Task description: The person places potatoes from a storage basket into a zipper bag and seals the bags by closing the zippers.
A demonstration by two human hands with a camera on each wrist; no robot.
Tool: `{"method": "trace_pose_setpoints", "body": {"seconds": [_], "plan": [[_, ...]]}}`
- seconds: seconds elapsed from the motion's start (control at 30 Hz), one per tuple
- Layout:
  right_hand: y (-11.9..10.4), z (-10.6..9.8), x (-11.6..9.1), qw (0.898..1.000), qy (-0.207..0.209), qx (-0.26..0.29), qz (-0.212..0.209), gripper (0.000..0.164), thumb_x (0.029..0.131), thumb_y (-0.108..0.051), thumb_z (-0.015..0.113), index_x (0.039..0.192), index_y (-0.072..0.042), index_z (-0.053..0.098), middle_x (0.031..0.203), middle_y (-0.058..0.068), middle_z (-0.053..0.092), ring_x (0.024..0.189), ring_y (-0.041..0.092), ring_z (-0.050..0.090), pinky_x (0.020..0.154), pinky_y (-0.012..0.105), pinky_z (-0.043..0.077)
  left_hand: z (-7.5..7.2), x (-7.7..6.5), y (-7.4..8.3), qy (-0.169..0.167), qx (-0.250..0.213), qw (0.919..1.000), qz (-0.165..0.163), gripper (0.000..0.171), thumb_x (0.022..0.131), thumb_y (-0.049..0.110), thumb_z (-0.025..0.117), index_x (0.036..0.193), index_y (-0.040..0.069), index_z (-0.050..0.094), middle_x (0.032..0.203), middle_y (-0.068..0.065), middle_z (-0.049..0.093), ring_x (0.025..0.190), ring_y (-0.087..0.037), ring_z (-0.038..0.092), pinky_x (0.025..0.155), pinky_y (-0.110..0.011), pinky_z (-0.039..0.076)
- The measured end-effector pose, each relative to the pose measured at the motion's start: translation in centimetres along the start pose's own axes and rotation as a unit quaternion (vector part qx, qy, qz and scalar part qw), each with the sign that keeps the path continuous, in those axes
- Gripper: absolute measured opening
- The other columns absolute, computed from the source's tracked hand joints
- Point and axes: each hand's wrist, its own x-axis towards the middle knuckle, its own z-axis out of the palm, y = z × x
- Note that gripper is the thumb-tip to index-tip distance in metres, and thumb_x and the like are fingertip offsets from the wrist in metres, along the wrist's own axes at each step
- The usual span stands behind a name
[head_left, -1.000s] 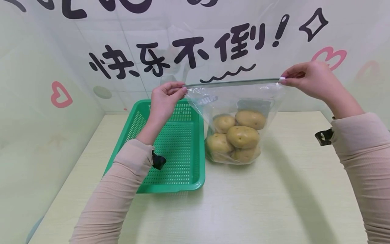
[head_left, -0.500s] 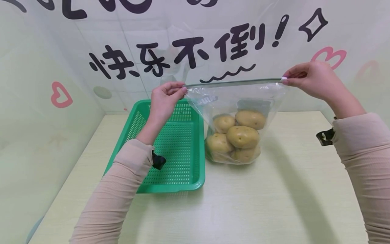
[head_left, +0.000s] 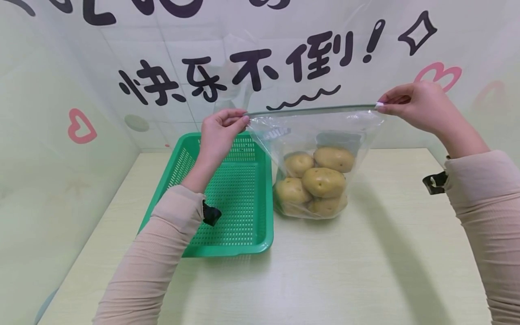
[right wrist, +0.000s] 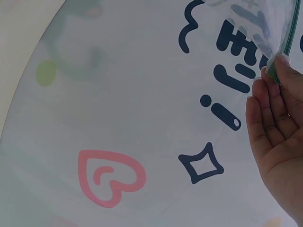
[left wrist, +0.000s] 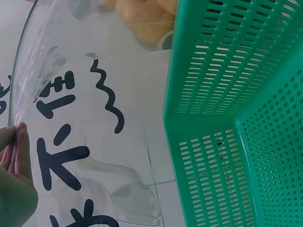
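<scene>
A clear zip bag point(head_left: 313, 131) hangs stretched between both hands, its top strip pulled straight. Several potatoes point(head_left: 324, 182) fill its lower part, which looks to be at table level. With thumb and fingers my left hand point(head_left: 217, 137) pinches the bag's left top corner, above the far end of the green basket. My right hand point(head_left: 424, 110) pinches the right top corner, a little higher. In the right wrist view the green zip end point(right wrist: 274, 71) sits between thumb and fingertips. The left wrist view catches the left hand point(left wrist: 16, 175) at its edge, holding the other corner.
A green perforated plastic basket point(head_left: 266, 225) stands on the table point(head_left: 325, 275) left of the bag, with nothing visible in it. Behind the table rises a white backdrop point(head_left: 284, 27) with black lettering and pink hearts.
My right hand has shifted very slightly to the right, along the bag's top edge. The left hand, potatoes and basket look the same.
</scene>
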Motion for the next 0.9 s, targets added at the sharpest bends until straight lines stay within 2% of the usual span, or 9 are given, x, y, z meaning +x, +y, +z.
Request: {"method": "trace_pose_setpoints", "body": {"seconds": [0.47,0.57,0.7,0.9], "plan": [[0.1,0.2,-0.1,1.000,0.008,0.007,-0.009,0.029,0.089,-0.022,0.068,0.106,0.002,0.070,0.070,-0.027,0.062,0.060,-0.019,0.049,0.059,0.005,0.037,-0.1,-0.1,0.0,-0.003,0.000,1.0000,0.004,0.024,0.087,0.011,0.069,0.109,0.001,0.069,0.083,0.005,0.072,0.073,-0.001,0.066,0.075,-0.017,0.056],[0.1,0.5,-0.1,1.000,0.013,0.016,-0.013,0.028,0.088,-0.018,0.069,0.105,0.004,0.070,0.070,-0.018,0.067,0.059,-0.018,0.050,0.058,0.004,0.037,-0.1,-0.2,-0.1,-0.002,0.000,0.9999,0.011,0.023,0.087,0.010,0.069,0.108,0.000,0.069,0.080,0.008,0.071,0.072,0.000,0.065,0.074,-0.016,0.055],[0.3,0.9,-0.1,1.000,0.014,0.019,-0.013,0.027,0.088,-0.016,0.069,0.105,0.005,0.070,0.075,0.001,0.072,0.059,-0.018,0.049,0.058,0.004,0.036,-0.1,-0.2,-0.2,-0.004,-0.001,0.9999,0.015,0.022,0.087,0.008,0.069,0.107,-0.001,0.069,0.078,0.010,0.070,0.072,0.000,0.065,0.073,-0.015,0.055],[0.6,1.5,-0.3,1.000,0.006,0.016,0.005,0.030,0.089,-0.022,0.068,0.109,0.000,0.069,0.078,-0.006,0.071,0.063,-0.021,0.048,0.062,0.005,0.036,0.0,-0.2,-0.3,-0.006,-0.006,0.9998,0.016,0.022,0.086,0.006,0.068,0.107,-0.001,0.068,0.082,0.005,0.073,0.073,0.000,0.066,0.075,-0.016,0.055]]}}
